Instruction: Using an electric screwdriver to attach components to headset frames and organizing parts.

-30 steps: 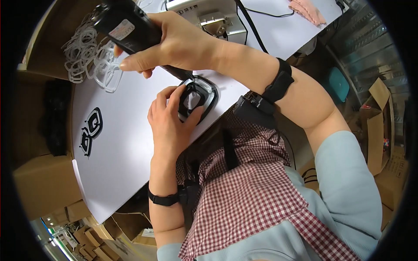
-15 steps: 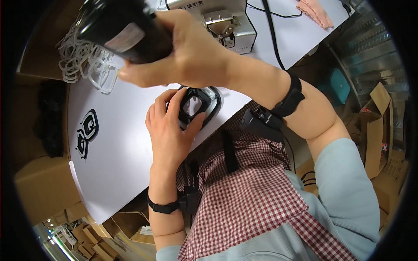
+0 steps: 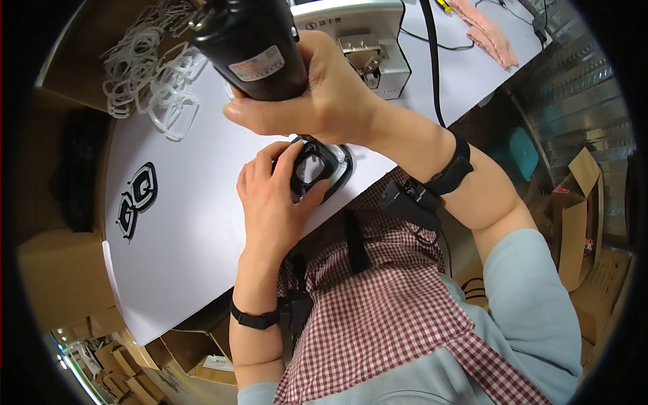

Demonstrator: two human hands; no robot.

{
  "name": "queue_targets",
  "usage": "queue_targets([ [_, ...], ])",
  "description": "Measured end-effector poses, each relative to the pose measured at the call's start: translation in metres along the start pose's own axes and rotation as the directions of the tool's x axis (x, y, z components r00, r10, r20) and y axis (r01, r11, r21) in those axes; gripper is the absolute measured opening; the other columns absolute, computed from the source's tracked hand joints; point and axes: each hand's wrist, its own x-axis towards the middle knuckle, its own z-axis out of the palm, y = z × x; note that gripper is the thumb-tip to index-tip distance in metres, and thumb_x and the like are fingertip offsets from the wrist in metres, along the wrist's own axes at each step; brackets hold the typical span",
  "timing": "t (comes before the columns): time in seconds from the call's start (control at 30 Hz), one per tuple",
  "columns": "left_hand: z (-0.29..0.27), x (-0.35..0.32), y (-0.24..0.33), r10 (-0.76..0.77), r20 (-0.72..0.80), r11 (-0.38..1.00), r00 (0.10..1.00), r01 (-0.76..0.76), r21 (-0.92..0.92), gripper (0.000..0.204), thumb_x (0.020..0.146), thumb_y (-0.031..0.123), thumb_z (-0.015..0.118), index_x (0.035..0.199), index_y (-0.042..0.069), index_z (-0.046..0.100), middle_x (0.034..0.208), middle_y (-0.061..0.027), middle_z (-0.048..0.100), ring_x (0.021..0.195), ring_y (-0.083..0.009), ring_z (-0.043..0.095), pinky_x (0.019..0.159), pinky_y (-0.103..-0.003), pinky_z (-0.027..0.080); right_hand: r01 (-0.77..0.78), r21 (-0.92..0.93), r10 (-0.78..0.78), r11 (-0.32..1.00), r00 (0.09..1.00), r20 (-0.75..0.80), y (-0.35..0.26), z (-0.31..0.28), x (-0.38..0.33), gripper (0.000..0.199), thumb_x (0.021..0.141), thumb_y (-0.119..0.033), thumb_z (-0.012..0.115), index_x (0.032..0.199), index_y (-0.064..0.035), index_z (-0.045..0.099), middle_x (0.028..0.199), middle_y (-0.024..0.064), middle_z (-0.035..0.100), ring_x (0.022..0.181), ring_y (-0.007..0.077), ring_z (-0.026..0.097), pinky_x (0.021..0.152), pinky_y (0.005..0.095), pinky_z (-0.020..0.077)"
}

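Note:
My right hand [image 3: 331,101] is wrapped round the thick black body of an electric screwdriver [image 3: 253,50], held above the table; its tip is hidden behind the hand. Below it, my left hand [image 3: 273,196] grips a rounded black plastic frame [image 3: 344,169] with a large opening and a clear or whitish part along its far right side. The fingers press on the frame's left side, and the thumb lies along its near edge. The frame rests on the white tabletop close to the edge by my apron.
A silver box-shaped machine [image 3: 391,74] stands behind my right hand, with a black cable [image 3: 433,61] beside it. Whitish clear rings [image 3: 169,94] lie heaped at the far left. Two black-and-clear frames [image 3: 144,185] sit on the left. A pink cloth [image 3: 486,37] lies far right.
The whole view has shifted slightly. My right hand and the screwdriver have moved a little right and look steadier, less blurred. The left hand keeps its hold on the frame.

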Motion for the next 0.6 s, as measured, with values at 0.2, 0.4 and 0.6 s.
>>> queue_targets([
  [0.2, 0.001, -0.014, -0.003, -0.011, -0.034, 1.0, 0.999, 0.011, 0.001, 0.059, 0.079, 0.031, 0.08, 0.131, 0.007, 0.064, 0.131, -0.0114, 0.059, 0.122, -0.0339, 0.054, 0.109, -0.047, 0.036, 0.124, 0.185, -0.088, 0.975, 0.978, -0.191, -0.036, -0.007, -0.013, 0.017, 0.097, -0.017, 0.064, 0.108, -0.0032, 0.061, 0.073, -0.0004, 0.056, 0.06, 0.0102, 0.053, 0.062, 0.0271, 0.0451],
  [0.4, -0.014, -0.059, 0.011, 0.098, 0.061, 0.994, 0.993, -0.094, -0.06, 0.061, 0.078, 0.029, 0.081, 0.131, 0.008, 0.061, 0.132, -0.0115, 0.058, 0.121, -0.0342, 0.054, 0.106, -0.048, 0.039, 0.191, 0.428, -0.039, 0.883, 0.94, -0.34, -0.056, -0.04, -0.058, 0.019, 0.101, -0.021, 0.059, 0.114, -0.008, 0.054, 0.074, 0.0003, 0.047, 0.061, 0.0125, 0.046, 0.066, 0.0307, 0.0401],
  [0.6, 0.029, -0.157, 0.005, 0.151, 0.561, 0.872, 0.814, 0.157, -0.464, 0.043, 0.093, 0.031, 0.074, 0.126, 0.003, 0.068, 0.13, -0.0173, 0.059, 0.122, -0.0324, 0.057, 0.102, -0.045, 0.048, 0.138, 0.408, 0.022, 0.903, 0.932, -0.362, -0.05, -0.059, -0.094, 0.019, 0.102, -0.02, 0.058, 0.115, -0.0075, 0.051, 0.075, -0.0001, 0.045, 0.063, 0.0106, 0.046, 0.068, 0.0301, 0.0396],
])
